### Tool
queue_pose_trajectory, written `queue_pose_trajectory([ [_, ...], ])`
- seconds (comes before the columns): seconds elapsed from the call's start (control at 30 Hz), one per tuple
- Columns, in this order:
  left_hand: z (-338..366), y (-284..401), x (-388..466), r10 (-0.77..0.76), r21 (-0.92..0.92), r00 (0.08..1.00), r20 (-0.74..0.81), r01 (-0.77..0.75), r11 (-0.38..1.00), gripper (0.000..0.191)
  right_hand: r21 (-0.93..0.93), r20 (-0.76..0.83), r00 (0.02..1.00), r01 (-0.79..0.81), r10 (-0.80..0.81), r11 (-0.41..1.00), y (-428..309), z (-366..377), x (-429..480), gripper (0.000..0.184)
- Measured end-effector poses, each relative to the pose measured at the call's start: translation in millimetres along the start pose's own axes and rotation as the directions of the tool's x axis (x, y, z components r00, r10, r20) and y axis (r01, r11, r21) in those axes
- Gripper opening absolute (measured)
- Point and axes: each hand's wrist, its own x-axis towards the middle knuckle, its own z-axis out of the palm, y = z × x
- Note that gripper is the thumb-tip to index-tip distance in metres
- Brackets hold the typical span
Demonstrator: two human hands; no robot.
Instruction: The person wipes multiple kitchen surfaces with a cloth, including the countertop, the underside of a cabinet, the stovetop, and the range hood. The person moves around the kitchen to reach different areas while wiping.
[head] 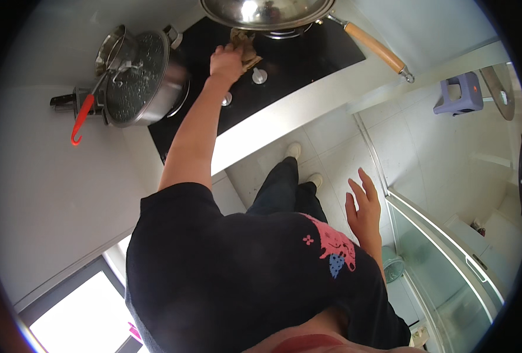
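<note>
My left hand (226, 64) is on the black glass cooktop (296, 66), its fingers closed on a crumpled brown cloth (245, 48). The cloth lies against the glass, just below the rim of a metal wok lid (270, 13). Close to the cloth is a control knob (259, 76); a second knob (227, 99) is partly covered by my forearm. Out to the right, my right hand (365, 212) hangs above the floor with its fingers apart, holding nothing.
Left on the cooktop stands a large steel pot with a glass lid (137, 84). A red-handled strainer (84, 117) lies over the lid. The wok's wooden handle (373, 46) sticks out past the counter edge. A purple stool (461, 95) and a glass sliding door (437, 256) are at right.
</note>
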Motion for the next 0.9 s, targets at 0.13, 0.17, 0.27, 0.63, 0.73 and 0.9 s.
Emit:
queue_pose_trajectory([
  [0.13,-1.5,34.6,-63.7,0.070,0.238,0.997,0.043,-0.079,0.968,0.029,0.024,0.015,0.999,0.036,-0.036,0.999,0.4,1.4,4.3,0.034],
  [0.17,-6.8,43.7,-78.9,0.083,0.245,0.996,0.027,-0.088,0.966,0.025,0.034,0.014,0.999,0.052,-0.052,0.998,0.7,0.5,4.7,0.034],
  [0.27,-19.9,86.1,-114.9,0.111,0.295,0.990,0.088,-0.132,0.946,0.021,0.035,-0.027,0.998,0.063,-0.062,0.997,1.6,-2.4,4.9,0.034],
  [0.63,-27.5,137.3,-100.5,0.298,0.036,0.952,0.077,-0.301,0.953,0.084,0.063,-0.024,0.999,-0.025,0.026,0.998,8.1,-11.5,7.0,0.035],
  [0.73,-10.0,189.8,-38.9,0.319,-0.040,0.947,-0.025,-0.320,0.947,0.088,0.075,-0.027,0.993,-0.109,0.111,0.991,12.9,-11.2,0.9,0.036],
  [0.9,-17.7,305.8,70.0,0.325,-0.184,0.942,-0.090,-0.336,0.924,0.078,0.102,-0.064,0.968,-0.238,0.245,0.966,18.6,-8.2,-14.9,0.036],
])
